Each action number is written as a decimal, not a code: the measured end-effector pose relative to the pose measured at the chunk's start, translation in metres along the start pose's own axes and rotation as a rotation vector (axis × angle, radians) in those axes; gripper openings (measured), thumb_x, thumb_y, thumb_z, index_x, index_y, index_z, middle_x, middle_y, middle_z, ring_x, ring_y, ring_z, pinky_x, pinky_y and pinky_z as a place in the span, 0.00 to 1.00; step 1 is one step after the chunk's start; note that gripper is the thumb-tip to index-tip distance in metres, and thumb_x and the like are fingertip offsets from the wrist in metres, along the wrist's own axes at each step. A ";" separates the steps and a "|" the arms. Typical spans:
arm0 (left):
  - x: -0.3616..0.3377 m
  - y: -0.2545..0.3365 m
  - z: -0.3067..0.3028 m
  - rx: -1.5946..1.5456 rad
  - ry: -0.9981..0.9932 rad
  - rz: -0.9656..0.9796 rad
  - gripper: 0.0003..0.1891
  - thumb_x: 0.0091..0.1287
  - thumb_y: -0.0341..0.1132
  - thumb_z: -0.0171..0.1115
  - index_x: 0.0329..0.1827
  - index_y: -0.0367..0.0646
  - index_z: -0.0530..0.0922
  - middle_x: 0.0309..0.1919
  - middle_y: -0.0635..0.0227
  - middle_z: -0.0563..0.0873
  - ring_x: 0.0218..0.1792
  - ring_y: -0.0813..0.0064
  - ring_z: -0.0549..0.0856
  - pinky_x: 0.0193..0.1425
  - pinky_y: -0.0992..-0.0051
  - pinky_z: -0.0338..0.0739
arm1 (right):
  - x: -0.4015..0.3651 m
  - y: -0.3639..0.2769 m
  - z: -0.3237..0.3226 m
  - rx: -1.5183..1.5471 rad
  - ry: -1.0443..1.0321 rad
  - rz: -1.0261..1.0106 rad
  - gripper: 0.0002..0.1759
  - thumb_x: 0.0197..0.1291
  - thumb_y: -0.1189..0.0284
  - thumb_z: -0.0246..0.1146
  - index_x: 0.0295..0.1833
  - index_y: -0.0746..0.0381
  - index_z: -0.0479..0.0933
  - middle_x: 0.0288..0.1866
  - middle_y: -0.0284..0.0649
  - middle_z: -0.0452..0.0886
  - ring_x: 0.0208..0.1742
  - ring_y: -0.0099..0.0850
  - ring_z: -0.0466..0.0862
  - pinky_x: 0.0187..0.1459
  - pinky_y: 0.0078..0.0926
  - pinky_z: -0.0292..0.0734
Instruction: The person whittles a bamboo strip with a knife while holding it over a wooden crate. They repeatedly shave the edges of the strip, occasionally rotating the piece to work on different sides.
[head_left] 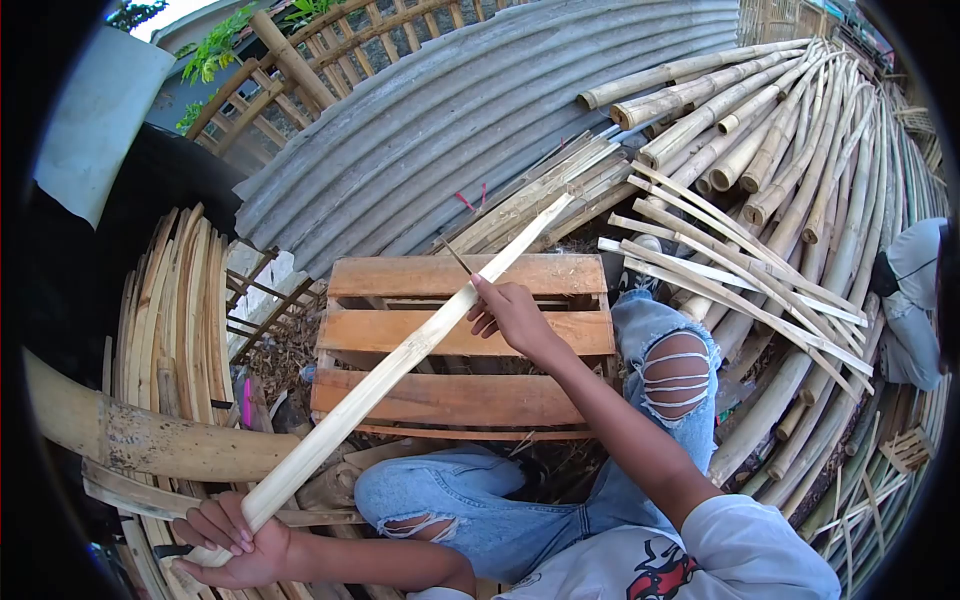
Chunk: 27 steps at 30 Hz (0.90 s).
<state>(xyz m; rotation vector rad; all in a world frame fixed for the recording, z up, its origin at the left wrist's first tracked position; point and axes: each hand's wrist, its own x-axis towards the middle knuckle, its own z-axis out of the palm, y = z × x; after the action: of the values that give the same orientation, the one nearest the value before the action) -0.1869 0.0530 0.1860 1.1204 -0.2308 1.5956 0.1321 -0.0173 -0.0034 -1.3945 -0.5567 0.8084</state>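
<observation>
A long, pale bamboo strip (pixel 405 355) runs diagonally across a slatted wooden crate (pixel 450 397). My left hand (pixel 235 543) is wrapped round its lower end, at the bottom left. Higher up, over the crate, my right hand (pixel 508 315) is closed at the strip. A thin, dark blade that looks like a knife (pixel 456 255) sticks out past its fingers, lying across the strip. The handle is hidden in my palm. The strip's far end reaches beyond the crate's back edge.
Bundled bamboo slats (pixel 165 320) stand at left, above a thick bamboo pole (pixel 190 440). Split strips (pixel 740 270) lie on piled bamboo poles (pixel 790 150) at right. Corrugated sheeting (pixel 480 120) walls off the back. Another person's leg (pixel 912 300) shows at the right edge.
</observation>
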 end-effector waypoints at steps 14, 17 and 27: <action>0.058 -0.090 0.078 -0.042 -0.116 -0.220 0.22 0.70 0.53 0.49 0.23 0.50 0.60 0.09 0.76 0.58 0.08 0.87 0.55 0.11 0.88 0.53 | -0.023 -0.026 -0.007 -0.419 0.016 -0.122 0.34 0.71 0.52 0.46 0.28 0.76 0.69 0.17 0.58 0.67 0.23 0.57 0.71 0.33 0.49 0.63; 0.041 -0.097 0.079 -0.049 -0.119 -0.248 0.23 0.69 0.54 0.48 0.21 0.51 0.58 0.08 0.76 0.58 0.06 0.87 0.53 0.10 0.88 0.51 | -0.041 -0.033 0.010 -0.491 0.001 -0.287 0.33 0.72 0.54 0.43 0.28 0.73 0.74 0.23 0.63 0.73 0.28 0.58 0.74 0.35 0.52 0.66; 0.019 -0.110 0.028 -0.063 -0.014 -0.292 0.21 0.68 0.52 0.46 0.20 0.51 0.59 0.08 0.76 0.59 0.06 0.86 0.54 0.10 0.87 0.52 | 0.002 0.023 -0.017 -0.648 0.193 -0.165 0.31 0.74 0.56 0.40 0.36 0.71 0.78 0.29 0.62 0.77 0.39 0.58 0.77 0.41 0.53 0.69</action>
<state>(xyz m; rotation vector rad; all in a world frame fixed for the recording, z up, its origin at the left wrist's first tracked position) -0.0779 0.0869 0.1718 1.0637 -0.1187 1.3134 0.1421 -0.0270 -0.0278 -1.9602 -0.8117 0.3575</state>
